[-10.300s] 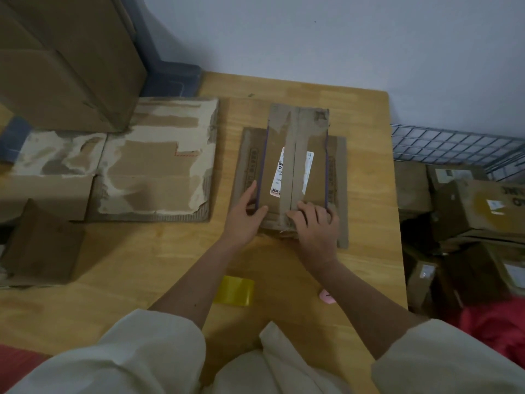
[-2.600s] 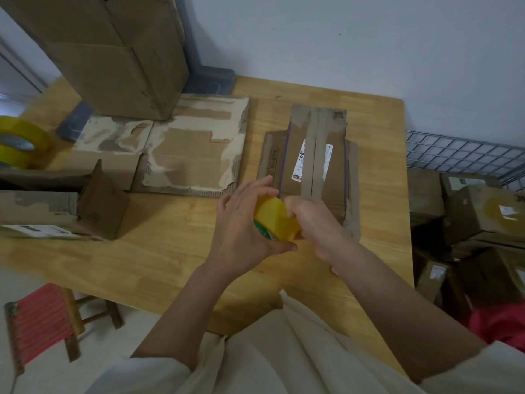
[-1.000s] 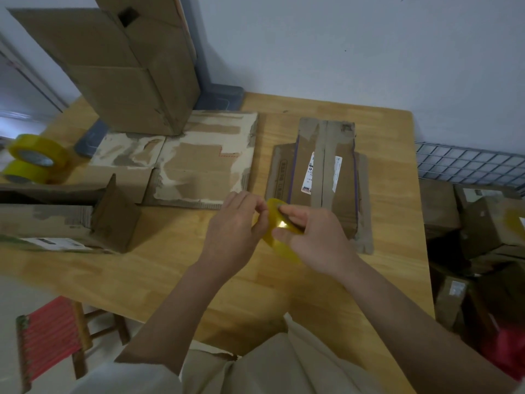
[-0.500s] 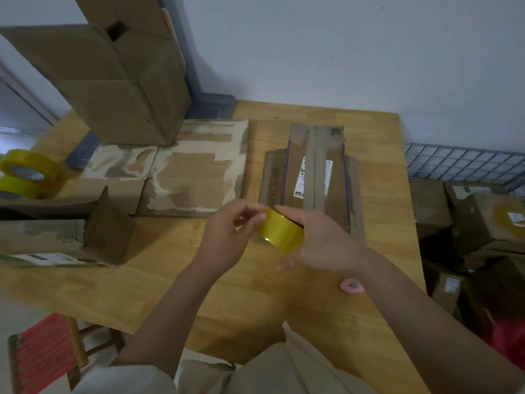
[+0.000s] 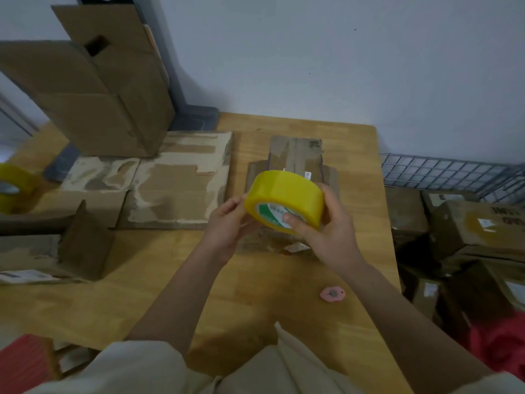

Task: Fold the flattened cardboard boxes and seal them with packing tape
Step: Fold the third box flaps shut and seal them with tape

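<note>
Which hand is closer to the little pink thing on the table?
Right. The right hand holds the tape roll above the pink thing; the left hand is farther left.

Tape roll (image 5: pixel 284 191) above box (image 5: pixel 295 155) — cutter (image 5: pixel 332 294) nearer.

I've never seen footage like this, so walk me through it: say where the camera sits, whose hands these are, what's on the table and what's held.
There is no machine here. One camera sits on a person's head, looking down at their own hands. The right hand grips a yellow tape roll, thumb on its core; the left hand pinches at its rim. On the wooden table lie a folded box behind the roll, a torn cardboard sheet, more cartons at left, another tape roll and a small pink object.
</note>
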